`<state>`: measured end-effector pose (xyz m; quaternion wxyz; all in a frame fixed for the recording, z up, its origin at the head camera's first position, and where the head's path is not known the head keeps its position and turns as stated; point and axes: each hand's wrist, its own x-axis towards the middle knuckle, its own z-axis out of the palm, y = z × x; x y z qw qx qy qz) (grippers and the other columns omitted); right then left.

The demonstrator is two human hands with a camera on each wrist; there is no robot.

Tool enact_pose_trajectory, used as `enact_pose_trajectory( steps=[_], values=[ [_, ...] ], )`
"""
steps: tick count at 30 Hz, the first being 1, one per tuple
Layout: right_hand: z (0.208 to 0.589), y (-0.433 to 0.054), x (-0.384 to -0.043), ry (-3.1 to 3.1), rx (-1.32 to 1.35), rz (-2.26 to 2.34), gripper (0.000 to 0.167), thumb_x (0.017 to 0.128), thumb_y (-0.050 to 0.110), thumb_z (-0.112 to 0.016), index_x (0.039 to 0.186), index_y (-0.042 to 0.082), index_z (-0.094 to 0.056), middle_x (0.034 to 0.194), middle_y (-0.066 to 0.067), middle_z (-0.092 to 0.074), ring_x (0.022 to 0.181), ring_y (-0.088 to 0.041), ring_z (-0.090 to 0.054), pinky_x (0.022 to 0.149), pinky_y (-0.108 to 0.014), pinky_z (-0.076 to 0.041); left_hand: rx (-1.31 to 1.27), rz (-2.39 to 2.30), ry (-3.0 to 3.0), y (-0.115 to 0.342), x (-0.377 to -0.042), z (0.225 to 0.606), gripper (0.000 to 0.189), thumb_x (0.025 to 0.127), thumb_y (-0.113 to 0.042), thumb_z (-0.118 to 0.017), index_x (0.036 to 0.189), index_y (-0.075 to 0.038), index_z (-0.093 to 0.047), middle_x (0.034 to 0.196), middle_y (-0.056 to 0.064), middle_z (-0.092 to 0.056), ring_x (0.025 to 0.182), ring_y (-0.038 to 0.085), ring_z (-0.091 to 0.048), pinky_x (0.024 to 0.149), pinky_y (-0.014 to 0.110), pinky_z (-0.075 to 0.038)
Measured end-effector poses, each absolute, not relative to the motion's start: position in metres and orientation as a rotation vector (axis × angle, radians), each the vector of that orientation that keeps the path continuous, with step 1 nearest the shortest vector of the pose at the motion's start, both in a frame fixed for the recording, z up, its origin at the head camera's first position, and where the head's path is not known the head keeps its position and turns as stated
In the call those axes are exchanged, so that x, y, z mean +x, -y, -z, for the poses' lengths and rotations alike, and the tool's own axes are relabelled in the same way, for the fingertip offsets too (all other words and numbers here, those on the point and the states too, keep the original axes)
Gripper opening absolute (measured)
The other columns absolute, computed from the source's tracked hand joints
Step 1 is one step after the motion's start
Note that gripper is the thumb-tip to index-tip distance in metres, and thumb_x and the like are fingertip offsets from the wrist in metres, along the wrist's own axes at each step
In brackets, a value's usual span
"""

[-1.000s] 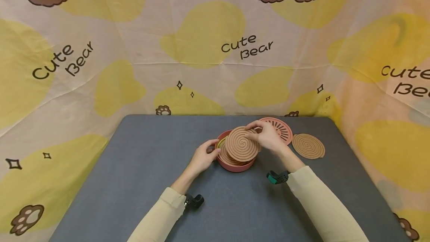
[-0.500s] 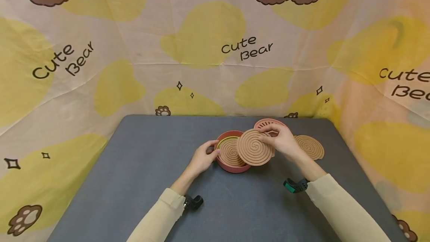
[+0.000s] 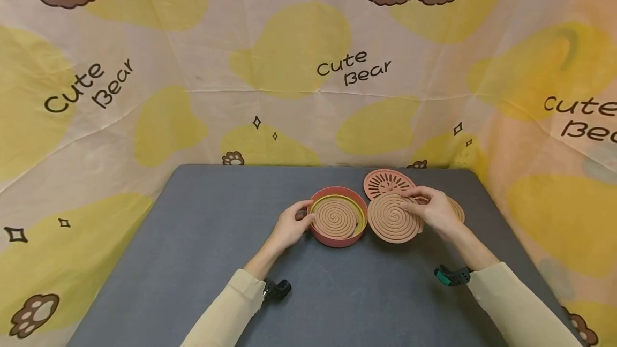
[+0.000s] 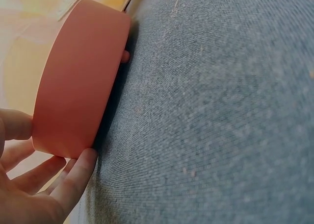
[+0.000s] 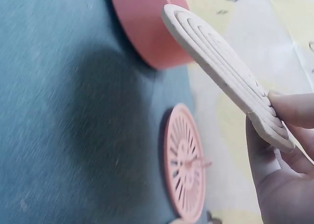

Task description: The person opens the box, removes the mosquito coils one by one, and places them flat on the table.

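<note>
My right hand (image 3: 436, 210) pinches a brown mosquito coil (image 3: 394, 218) by its edge, held tilted above the table right of the round box. In the right wrist view, thumb and fingers clasp the rim of this coil (image 5: 230, 72). With its fingers at the left wall, my left hand (image 3: 291, 225) holds the pink round box (image 3: 337, 242). A yellow ring shows inside, with another coil (image 3: 335, 218) lying in it. In the left wrist view, the fingertips touch the side of the box (image 4: 78, 77) near its rim and base.
Behind the held coil lies a pink slotted lid (image 3: 383, 181), with a small upright peg at its centre in the right wrist view. Another coil (image 3: 457, 209) lies on the grey table (image 3: 231, 202), partly behind my right hand. A patterned cloth (image 3: 289, 68) hangs behind.
My right hand has carried the coil rightward, out from above the box, and uncovered the coil inside. The left hand stays at the box.
</note>
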<state>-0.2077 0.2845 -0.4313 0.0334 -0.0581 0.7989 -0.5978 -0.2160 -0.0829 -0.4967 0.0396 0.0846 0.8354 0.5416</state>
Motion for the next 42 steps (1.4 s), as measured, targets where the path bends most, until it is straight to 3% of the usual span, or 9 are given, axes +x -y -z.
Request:
enact_pose_trajectory(
  steps=[6,13,16,21,25,34,42],
  values=[
    [0.440,-0.304,-0.203,-2.469,-0.081,1.842,0.046,0.094,0.017,-0.076,0.129,-0.009,-0.060,0.098,-0.002,-0.069,0.053,-0.016,-0.057,0.044,-0.036,-0.050,0.252,-1.671,-2.551,0.083,-0.217,0.494,0.041,0.101,-0.019,-0.065,0.141,-0.011,-0.060,0.132,0.013,-0.063,0.107,0.022,-0.067,0.076,0.033,-0.057],
    [0.457,-0.320,-0.206,-2.550,-0.086,1.828,0.042,0.094,0.008,-0.074,0.127,-0.015,-0.060,0.127,-0.020,-0.055,0.072,-0.009,-0.063,0.049,-0.031,-0.051,0.252,-1.673,-2.554,0.083,-0.218,0.494,0.041,0.101,-0.018,-0.065,0.141,-0.010,-0.060,0.130,0.015,-0.064,0.105,0.022,-0.067,0.075,0.033,-0.057],
    [0.465,-0.325,-0.207,-2.568,-0.056,1.776,0.041,0.094,0.008,-0.074,0.127,-0.014,-0.061,0.124,-0.027,-0.057,0.067,-0.011,-0.063,0.052,-0.030,-0.052,0.251,-1.678,-2.554,0.083,-0.218,0.494,0.041,0.101,-0.018,-0.065,0.141,-0.010,-0.060,0.131,0.014,-0.064,0.107,0.022,-0.067,0.076,0.033,-0.057],
    [0.477,-0.329,-0.211,-2.603,-0.069,1.670,0.040,0.095,0.007,-0.073,0.126,-0.015,-0.061,0.121,-0.031,-0.062,0.077,-0.008,-0.064,0.063,-0.027,-0.054,0.251,-1.686,-2.549,0.084,-0.218,0.494,0.041,0.101,-0.017,-0.065,0.142,-0.010,-0.060,0.133,0.015,-0.063,0.109,0.023,-0.067,0.077,0.034,-0.058],
    [0.485,-0.330,-0.214,-2.645,-0.097,1.528,0.036,0.095,0.008,-0.072,0.123,-0.013,-0.064,0.119,-0.028,-0.064,0.086,-0.009,-0.061,0.069,-0.025,-0.053,0.254,-1.684,-2.552,0.084,-0.217,0.496,0.041,0.101,-0.018,-0.065,0.142,-0.011,-0.060,0.133,0.014,-0.062,0.109,0.023,-0.067,0.077,0.034,-0.058],
    [0.494,-0.328,-0.217,-2.792,-0.177,1.320,0.026,0.093,0.005,-0.074,0.114,-0.009,-0.069,0.104,-0.020,-0.069,0.085,-0.023,-0.061,0.067,-0.029,-0.051,0.258,-1.691,-2.549,0.083,-0.216,0.498,0.042,0.101,-0.018,-0.066,0.142,-0.011,-0.060,0.137,0.013,-0.060,0.114,0.025,-0.066,0.078,0.034,-0.058],
    [0.486,-0.326,-0.217,-2.935,-0.299,1.047,0.023,0.093,0.006,-0.072,0.112,-0.007,-0.070,0.104,-0.020,-0.070,0.095,-0.035,-0.064,0.080,-0.047,-0.052,0.269,-1.685,-2.553,0.082,-0.215,0.497,0.042,0.101,-0.018,-0.066,0.142,-0.010,-0.060,0.137,0.013,-0.061,0.113,0.025,-0.066,0.078,0.034,-0.057]
  ],
)
